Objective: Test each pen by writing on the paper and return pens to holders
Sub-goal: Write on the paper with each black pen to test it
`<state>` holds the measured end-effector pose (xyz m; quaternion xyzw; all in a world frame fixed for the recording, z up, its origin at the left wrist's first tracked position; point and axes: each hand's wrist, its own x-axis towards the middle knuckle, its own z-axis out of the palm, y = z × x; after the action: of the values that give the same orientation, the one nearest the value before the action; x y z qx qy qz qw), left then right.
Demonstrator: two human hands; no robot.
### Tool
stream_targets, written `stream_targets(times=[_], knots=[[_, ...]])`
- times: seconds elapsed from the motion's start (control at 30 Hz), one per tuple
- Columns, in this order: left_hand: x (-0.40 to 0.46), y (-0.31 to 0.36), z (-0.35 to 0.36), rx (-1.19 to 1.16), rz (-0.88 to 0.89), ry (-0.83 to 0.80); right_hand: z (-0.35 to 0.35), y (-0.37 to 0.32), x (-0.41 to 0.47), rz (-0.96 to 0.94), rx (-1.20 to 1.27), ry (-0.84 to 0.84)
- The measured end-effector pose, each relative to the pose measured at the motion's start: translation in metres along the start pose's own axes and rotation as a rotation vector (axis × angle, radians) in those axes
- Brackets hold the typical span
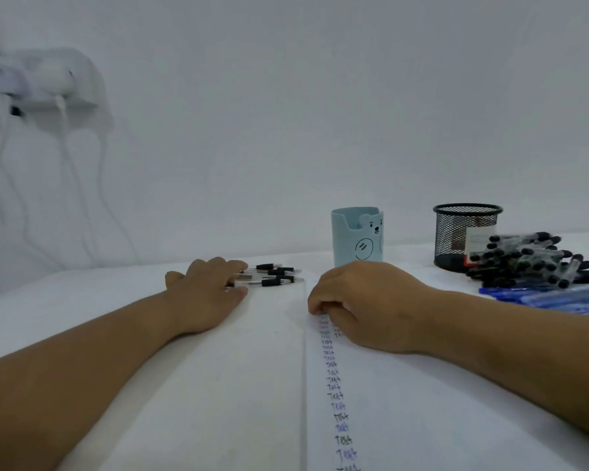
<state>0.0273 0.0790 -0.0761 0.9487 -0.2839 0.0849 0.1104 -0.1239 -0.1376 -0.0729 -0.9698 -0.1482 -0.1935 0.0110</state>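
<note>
Here, at far left on the wall, a white power strip (45,81) hangs with cables going down, blurred.

The left hand (206,294) lies flat on the white table (82,300), fingers straight and relaxed, and the fingertips touch a small group of black-grip pens (274,275). These pens lie on the table w/ their long axis approx. left to right, tips pointing to the right, toward the edge of the paper (405,402). Part of this group is hidden under the fingers.

The paper lies to the right of the table's middle, long side running away from the person. A column of the written word "Test" (334,385) goes along its left edge, in black and blue ink.

The right hand (364,304) rests on the paper at the top of this column, fingers curled down. Whether it pinches a pen I cannot tell; the fingers hide it.

Behind the right hand stands the light blue holder (356,236) w/ a bear drawing, upright. Further right is the black mesh holder (464,232), also upright. Just beside it, in front and to the right, lies a pile of black-cap pens (534,260), mostly lying left to right. Blue pens (558,297) lie in front of the pile, near the right forearm.
</note>
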Motion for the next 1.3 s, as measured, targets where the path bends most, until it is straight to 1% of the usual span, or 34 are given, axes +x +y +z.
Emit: stream_targets(times=[0.13,0.23,0.37,0.43,0.47,0.5,0.57,0.63,0.7,0.77,0.8,0.87,0.93,0.97,1.0,1.07,1.1,1.17,1.3], knots=[[0.001,0.0,0.003,0.008,0.025,0.139,0.001,-0.001,0.0,-0.001,-0.002,0.012],[-0.002,0.0,0.003,-0.041,0.102,0.199,0.002,0.0,-0.002,0.003,-0.016,0.094],[-0.011,0.01,0.002,-0.273,0.426,0.349,0.001,0.0,-0.002,-0.048,-0.086,0.299],[-0.016,0.023,0.001,-0.285,0.555,0.408,0.001,0.0,0.001,-0.049,-0.178,0.342],[-0.019,0.029,0.001,-0.284,0.6,0.434,0.002,0.001,0.003,-0.035,-0.226,0.334],[-0.02,0.033,0.001,-0.281,0.628,0.455,0.003,0.002,0.004,-0.029,-0.263,0.324],[-0.023,0.039,0.001,-0.286,0.635,0.488,0.006,0.007,0.005,-0.027,-0.282,0.365],[-0.027,0.042,0.0,-0.35,0.56,0.506,0.007,0.012,0.005,-0.006,-0.257,0.387],[-0.032,0.042,-0.002,-0.456,0.397,0.453,0.009,0.016,0.004,0.013,-0.266,0.367],[-0.032,0.043,-0.003,-0.536,0.248,0.347,0.011,0.017,0.003,0.048,-0.27,0.324],[-0.032,0.043,-0.003,-0.617,0.19,0.289,0.011,0.017,0.003,0.067,-0.255,0.3],[-0.033,0.045,-0.007,-0.944,0.082,0.16,0.009,0.019,0.003,0.107,-0.194,0.272],[-0.035,0.047,-0.013,-1.299,0.002,-0.008,0.007,0.02,0.002,0.149,-0.144,0.29],[-0.036,0.048,-0.016,-1.424,-0.015,-0.102,0.006,0.021,0.001,0.168,-0.125,0.297],[-0.037,0.048,-0.018,-1.5,-0.021,-0.188,0.005,0.021,0.001,0.182,-0.108,0.304],[-0.038,0.047,-0.02,-1.569,-0.002,-0.326,0.003,0.021,0.0,0.199,-0.082,0.31],[-0.038,0.047,-0.02,-1.591,0.008,-0.368,0.003,0.02,-0.001,0.206,-0.074,0.308],[-0.037,0.048,-0.02,-1.638,0.028,-0.408,0.002,0.018,-0.001,0.213,-0.066,0.289],[-0.037,0.046,-0.021,-1.666,0.056,-0.395,0.001,0.016,-0.002,0.2,-0.057,0.286]])
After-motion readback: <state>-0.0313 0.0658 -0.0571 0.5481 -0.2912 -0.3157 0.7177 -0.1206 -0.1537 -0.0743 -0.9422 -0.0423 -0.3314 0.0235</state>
